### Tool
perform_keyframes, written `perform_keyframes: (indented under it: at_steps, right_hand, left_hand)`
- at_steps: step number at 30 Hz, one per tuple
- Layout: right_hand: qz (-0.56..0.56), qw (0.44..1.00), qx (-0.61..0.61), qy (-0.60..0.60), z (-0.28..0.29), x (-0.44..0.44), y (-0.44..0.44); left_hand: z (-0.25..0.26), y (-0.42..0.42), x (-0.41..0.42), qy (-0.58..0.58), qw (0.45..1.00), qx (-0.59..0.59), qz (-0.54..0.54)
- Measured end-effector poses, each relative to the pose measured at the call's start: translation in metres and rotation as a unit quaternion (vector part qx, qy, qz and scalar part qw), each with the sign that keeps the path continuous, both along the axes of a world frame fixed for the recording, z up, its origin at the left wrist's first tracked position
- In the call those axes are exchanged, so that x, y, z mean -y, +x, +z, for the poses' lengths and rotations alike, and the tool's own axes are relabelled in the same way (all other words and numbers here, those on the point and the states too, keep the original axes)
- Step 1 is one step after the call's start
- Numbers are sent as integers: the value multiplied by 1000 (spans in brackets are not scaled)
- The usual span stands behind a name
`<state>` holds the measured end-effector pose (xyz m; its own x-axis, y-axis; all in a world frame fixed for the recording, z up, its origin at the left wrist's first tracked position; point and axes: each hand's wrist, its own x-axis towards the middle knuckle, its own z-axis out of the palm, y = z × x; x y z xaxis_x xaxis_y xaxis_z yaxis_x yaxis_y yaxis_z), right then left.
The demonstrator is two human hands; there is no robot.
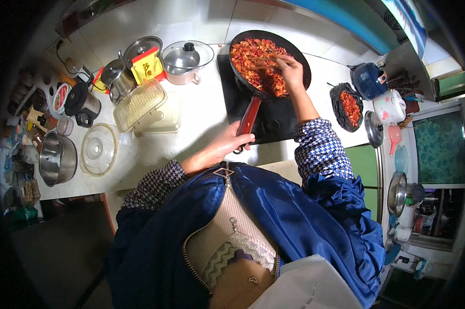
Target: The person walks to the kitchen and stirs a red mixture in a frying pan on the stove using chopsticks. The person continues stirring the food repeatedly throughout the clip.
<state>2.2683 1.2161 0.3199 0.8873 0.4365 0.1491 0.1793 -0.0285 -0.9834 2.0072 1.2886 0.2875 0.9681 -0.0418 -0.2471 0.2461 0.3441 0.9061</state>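
Observation:
My left hand (228,139) grips the red-brown handle (250,116) of a dark wok (304,63). The wok sits over a black flat cooktop (275,123). Chopped red dried chilies (252,46) cover much of its inside, with a dark bare patch in the middle. Over the right part of the pan, my right hand (290,71) holds wooden chopsticks (262,59) that reach leftward into the chilies. To the right of the cooktop, a black plastic bag (336,110) stands open on the counter with more red chili pieces (350,108) inside.
Left of the cooktop are a pot with a glass lid (188,60), a yellow packet (145,67), a plastic basket (141,106), a clear round lid (98,150) and a steel basin (58,158). A blue appliance (368,81), a white rice cooker (389,106) and a pot lid (373,128) stand at right.

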Motion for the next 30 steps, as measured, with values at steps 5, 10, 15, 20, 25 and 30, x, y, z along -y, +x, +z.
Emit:
perform_keyframes:
  at_steps: [5, 10, 15, 20, 25, 30]
  right_hand:
    - [-86, 996, 1, -18, 10, 60, 34]
    - [-155, 985, 76, -5, 16, 116, 69]
    - [-204, 963, 157, -82, -58, 80, 105]
    - [-112, 990, 82, 24, -37, 24, 58]
    - [-29, 993, 84, 80, -16, -6, 29]
    - [-83, 995, 52, 26, -33, 32, 66]
  left_hand:
    - [-6, -1, -1, 27, 1000, -1, -3]
    - [8, -1, 5, 22, 1000, -17, -7]
    - [2, 2, 9, 24, 1000, -12, 0]
    - [6, -2, 11, 38, 999, -26, 17]
    - [10, -4, 15, 34, 999, -30, 24]
    - [7, -1, 14, 28, 999, -32, 23]
